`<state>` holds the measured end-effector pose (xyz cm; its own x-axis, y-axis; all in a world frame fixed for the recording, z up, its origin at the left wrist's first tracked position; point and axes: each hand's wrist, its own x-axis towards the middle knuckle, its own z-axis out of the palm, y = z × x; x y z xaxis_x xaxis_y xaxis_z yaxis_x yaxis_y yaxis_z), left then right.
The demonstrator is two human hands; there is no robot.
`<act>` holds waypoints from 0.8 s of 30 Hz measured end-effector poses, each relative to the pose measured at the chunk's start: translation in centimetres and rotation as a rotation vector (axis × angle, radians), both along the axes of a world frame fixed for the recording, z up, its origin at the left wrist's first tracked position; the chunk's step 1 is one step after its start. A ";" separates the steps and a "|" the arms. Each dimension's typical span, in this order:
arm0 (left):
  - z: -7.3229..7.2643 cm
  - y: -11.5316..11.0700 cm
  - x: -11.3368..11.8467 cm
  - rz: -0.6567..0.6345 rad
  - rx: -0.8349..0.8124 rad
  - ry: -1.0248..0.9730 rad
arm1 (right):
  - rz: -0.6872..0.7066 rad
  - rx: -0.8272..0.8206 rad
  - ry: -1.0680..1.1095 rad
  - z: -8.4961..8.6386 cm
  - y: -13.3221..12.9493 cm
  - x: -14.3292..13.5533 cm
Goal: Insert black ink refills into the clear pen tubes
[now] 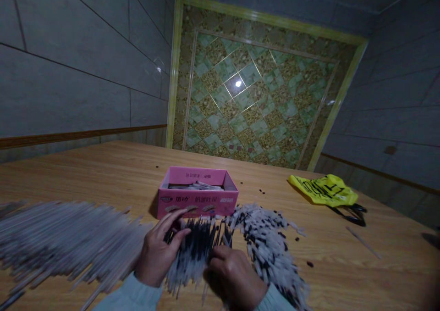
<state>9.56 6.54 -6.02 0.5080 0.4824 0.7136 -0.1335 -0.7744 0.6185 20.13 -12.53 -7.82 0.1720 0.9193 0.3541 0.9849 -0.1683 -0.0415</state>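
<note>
My left hand (160,249) reaches over the left side of a row of slim sticks with dark upper ends and pale lower ends (197,242). Its thumb and fingers are apart, with nothing visibly held. My right hand (235,272) is closed at the row's right side, fingers curled down; what they hold, if anything, is hidden. Just behind the row stands a pink cardboard box (197,205), with pale slender sticks (202,186) lying inside. On the right spreads a heap of short white pieces with black ends (268,247). A broad pile of long translucent tubes (72,237) lies to the left.
A yellow plastic bag (323,189) with black lettering lies at the right on the wooden table (343,279), beside a black looped item (350,215). One loose stick (363,242) and several small dark bits lie about. Tiled walls rise behind.
</note>
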 end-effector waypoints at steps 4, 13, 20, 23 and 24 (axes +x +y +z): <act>-0.7 0.2 0.7 -0.088 -0.034 0.044 | 0.000 -0.004 -0.025 -0.1 0.0 0.1; -0.4 0.4 0.7 -0.172 -0.759 -0.012 | 0.069 -0.025 0.051 1.3 -0.4 -0.6; -0.5 -0.3 1.2 -0.281 -1.290 -0.142 | 0.045 -0.023 0.061 0.9 -0.3 -0.8; -0.6 -0.5 1.3 -0.295 -1.358 -0.168 | 0.042 -0.001 0.081 0.9 -0.4 -0.8; -0.7 -0.4 1.3 -0.297 -1.368 -0.178 | 0.026 0.018 0.091 0.9 -0.4 -0.8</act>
<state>10.83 6.11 -6.68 0.6654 0.7290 -0.1607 -0.3383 0.4863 0.8056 19.29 -12.93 -6.89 0.1801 0.9174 0.3550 0.9809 -0.1408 -0.1339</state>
